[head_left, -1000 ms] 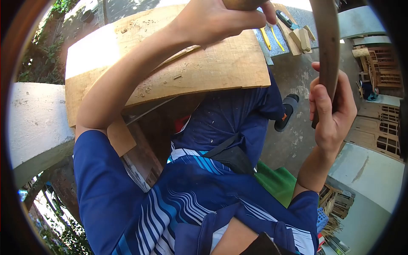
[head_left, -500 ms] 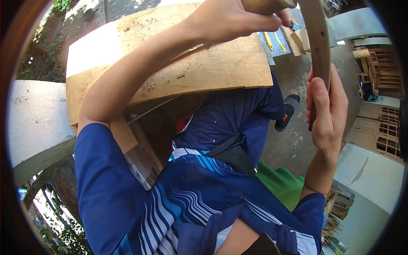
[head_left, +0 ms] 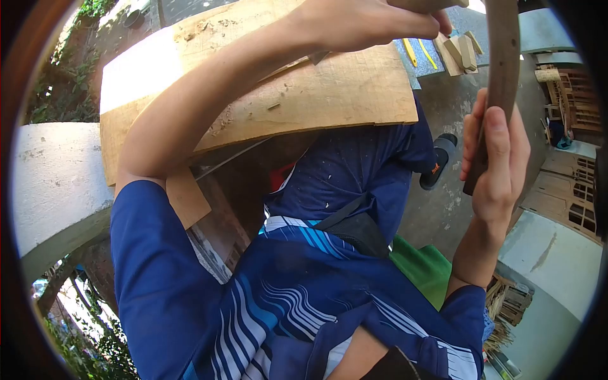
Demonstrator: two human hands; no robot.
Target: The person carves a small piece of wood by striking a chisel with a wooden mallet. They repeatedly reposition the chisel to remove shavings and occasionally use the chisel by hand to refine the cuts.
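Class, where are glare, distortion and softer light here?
Head view: glare bleaches the upper left of the board; head view, left: the white wall looks bowed beside a dark curved border; head view, right: the right hand shows softer light.

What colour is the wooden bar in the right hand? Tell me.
Brown; the wooden bar shows best in the head view.

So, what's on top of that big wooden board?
Wood shavings and a small chip lie on the board. The left forearm and left hand block part of its surface, so anything behind them can't be seen.
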